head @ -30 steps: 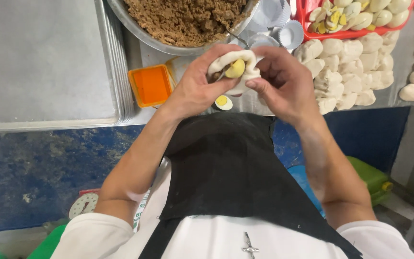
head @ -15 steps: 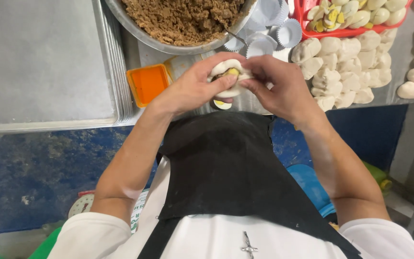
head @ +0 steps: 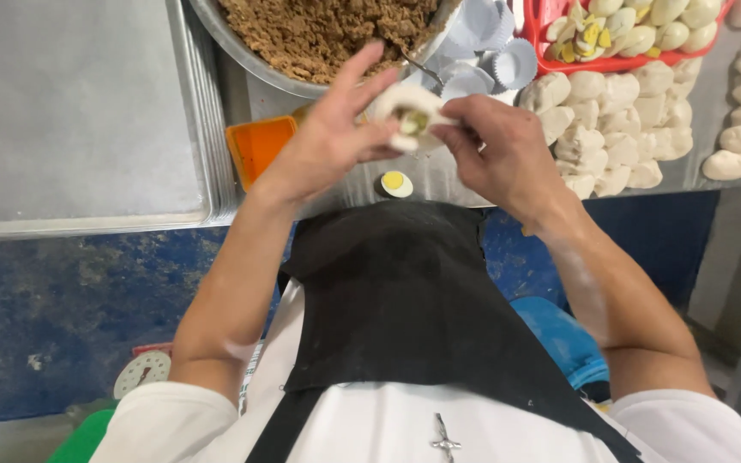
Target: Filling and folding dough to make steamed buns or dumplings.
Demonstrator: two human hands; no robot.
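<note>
A white dough round (head: 406, 106) with egg filling showing in its middle sits between both hands above the metal counter. My left hand (head: 332, 133) cups it from the left with the fingers spread upward. My right hand (head: 497, 146) pinches its right edge closed. A cut egg piece with yellow yolk (head: 396, 183) lies on the counter just below the hands. A big metal bowl of brown minced filling (head: 319, 34) stands right behind them.
An orange tub (head: 257, 147) sits left of the hands beside a large flat metal tray (head: 70, 120). White paper cups (head: 490, 51), a red basket of egg pieces (head: 619, 34) and several dough lumps (head: 619, 129) lie to the right.
The dough has been folded further around the egg, so less yolk shows. Both hands have lifted slightly towards the bowl.
</note>
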